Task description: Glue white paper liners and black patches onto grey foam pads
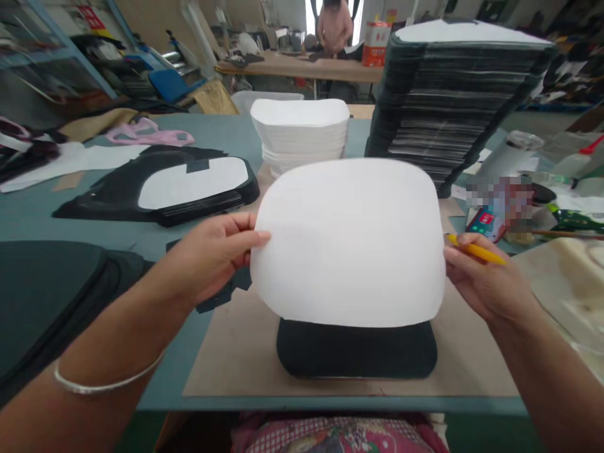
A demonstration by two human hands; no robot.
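Note:
A white rounded sheet (349,245) is held up in front of me, over a black panel (356,352) of similar rounded outline. My left hand (212,255) pinches its left edge between thumb and fingers. At the opposite edge, my right hand (491,277) has its fingertips against or around the sheet; the exact grip is hard to see. Between those right fingers sits a yellow pen-like tool (476,250). Brown board (236,358) lies under the black panel, whose upper part the sheet hides. Small black scraps (219,299) lie beneath my left hand.
Behind the sheet stands a stack of white pieces (302,135). A tall leaning stack of black panels (438,100) rises at back right. More black pieces (202,204) lie left. A phone (486,223) and a bottle (509,154) are at right. A person (334,28) stands beyond another table.

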